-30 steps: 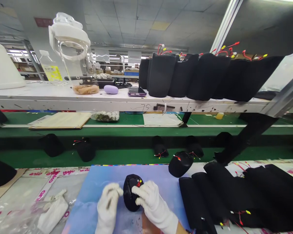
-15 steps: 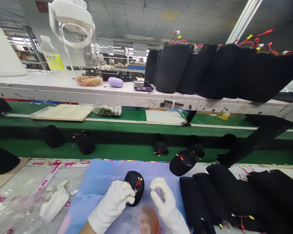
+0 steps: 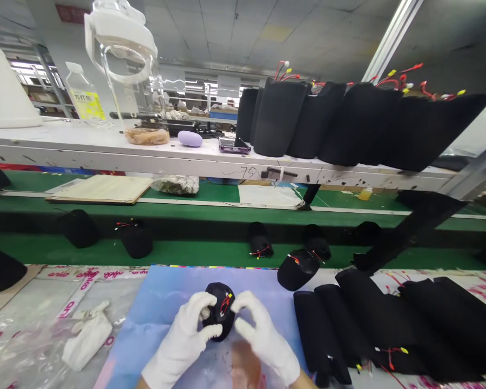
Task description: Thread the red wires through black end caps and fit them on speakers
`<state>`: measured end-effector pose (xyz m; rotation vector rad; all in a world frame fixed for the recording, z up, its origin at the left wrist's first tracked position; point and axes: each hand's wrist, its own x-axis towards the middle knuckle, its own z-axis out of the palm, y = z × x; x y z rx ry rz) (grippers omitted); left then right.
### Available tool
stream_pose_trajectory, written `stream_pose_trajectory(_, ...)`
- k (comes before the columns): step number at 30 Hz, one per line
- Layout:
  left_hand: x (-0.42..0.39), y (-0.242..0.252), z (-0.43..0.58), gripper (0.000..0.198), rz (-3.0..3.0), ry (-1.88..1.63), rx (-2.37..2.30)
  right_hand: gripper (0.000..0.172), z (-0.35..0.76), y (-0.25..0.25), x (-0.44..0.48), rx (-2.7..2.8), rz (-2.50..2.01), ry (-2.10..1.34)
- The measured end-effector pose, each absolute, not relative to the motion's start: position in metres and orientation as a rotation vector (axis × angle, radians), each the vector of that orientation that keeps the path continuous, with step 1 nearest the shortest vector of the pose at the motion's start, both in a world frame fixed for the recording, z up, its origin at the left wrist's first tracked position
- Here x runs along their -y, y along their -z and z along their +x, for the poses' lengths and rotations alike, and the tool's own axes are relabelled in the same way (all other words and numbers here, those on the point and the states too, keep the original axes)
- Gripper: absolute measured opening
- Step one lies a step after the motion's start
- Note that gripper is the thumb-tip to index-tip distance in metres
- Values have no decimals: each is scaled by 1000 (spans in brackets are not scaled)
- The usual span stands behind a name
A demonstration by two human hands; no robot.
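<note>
Hands [image 3: 182,332] closed in, around black wired cap [image 3: 215,296]

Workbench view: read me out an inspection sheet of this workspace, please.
Surface: blue printed mat over clear plastic sheeting with pink lettering.
Job's things: rounded black fabric-covered piece between the hands; black fabric sleeves lying right of the mat.
Clutter: crumpled white cloth on the plastic sheeting.
Grippers: white-gloved left hand and white-gloved right hand both clasp the piece.
Cables: thin red and yellow wires on the piece.
Surroundings: white shelf bearing upright black sleeves; green lower bench with black pieces.
</note>
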<state>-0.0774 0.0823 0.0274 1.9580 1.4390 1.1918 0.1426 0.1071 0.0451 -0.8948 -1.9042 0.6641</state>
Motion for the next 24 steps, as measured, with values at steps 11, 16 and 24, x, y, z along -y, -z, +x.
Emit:
stream_pose_trajectory(11,-95,-49,-81,50,1301,-1206,-1656,41,144,-4,-119,1431,-1211,-957)
stream_pose_trajectory(16,-120,-63,-73,52,1336,-1045,-1589,34,120,-34,-163,1706,-1215,-1139)
stream_pose_trajectory(24,-125,-73,-77,33,1630,-850,-1580,21,105,-55,-186,2201,-1239,-1087)
